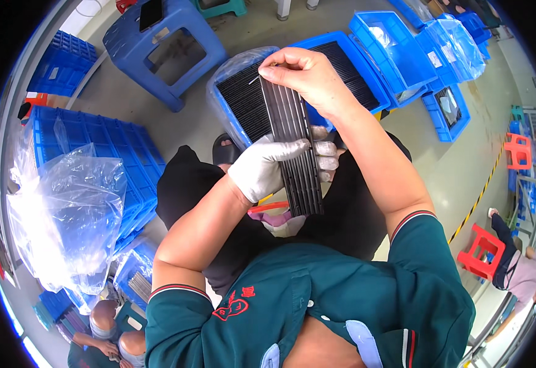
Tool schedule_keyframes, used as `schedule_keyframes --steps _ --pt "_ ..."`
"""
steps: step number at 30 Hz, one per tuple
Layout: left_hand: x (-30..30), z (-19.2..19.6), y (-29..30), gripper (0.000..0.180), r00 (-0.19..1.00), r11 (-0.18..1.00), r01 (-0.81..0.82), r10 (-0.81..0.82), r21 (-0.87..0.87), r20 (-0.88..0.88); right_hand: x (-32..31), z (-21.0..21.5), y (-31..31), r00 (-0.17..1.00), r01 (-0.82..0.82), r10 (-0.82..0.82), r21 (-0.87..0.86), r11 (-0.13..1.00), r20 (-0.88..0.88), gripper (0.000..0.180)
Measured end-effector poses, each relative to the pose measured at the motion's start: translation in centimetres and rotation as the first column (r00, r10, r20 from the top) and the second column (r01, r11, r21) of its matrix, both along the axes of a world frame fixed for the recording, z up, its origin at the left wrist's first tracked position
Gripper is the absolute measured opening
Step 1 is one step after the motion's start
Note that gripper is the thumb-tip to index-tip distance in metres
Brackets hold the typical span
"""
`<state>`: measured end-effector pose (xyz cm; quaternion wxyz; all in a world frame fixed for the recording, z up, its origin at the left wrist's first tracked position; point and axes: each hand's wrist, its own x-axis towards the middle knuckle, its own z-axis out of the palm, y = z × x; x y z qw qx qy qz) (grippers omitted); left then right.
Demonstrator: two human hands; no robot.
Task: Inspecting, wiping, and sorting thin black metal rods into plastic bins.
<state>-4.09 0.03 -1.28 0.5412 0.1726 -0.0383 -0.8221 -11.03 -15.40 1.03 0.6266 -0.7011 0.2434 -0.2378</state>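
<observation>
Black strip bundle (292,150), one, toward one o'clock of centre: left hand (260,167) wrapped round its middle, right hand (307,76) pinched narrow at its eleven-o'clock end, which we should keep unbent.

Dark-green shirt (268,276); white glove (255,168)

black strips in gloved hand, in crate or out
Out: the left hand holds the black strips up in front of the green shirt, the right hand at their far end.
</observation>
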Motion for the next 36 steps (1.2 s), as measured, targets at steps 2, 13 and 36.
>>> schedule_keyframes --steps 2,13,36 --pt "0.0 -0.19 -0.02 0.049 1.0 1.0 -0.007 0.007 -0.013 0.008 0.01 0.12 0.1 1.0 0.001 -0.001 -0.031 1.0 -0.005 0.016" --pt "0.05 0.09 0.17 0.047 1.0 1.0 -0.024 0.024 -0.001 0.014 0.05 0.41 -0.18 0.999 -0.004 0.0 -0.069 0.998 -0.05 0.013" --pt "0.3 0.46 0.36 0.049 0.999 1.0 -0.004 0.004 -0.011 0.038 0.49 0.31 -0.02 0.998 0.05 -0.052 -0.055 0.997 -0.028 0.016"
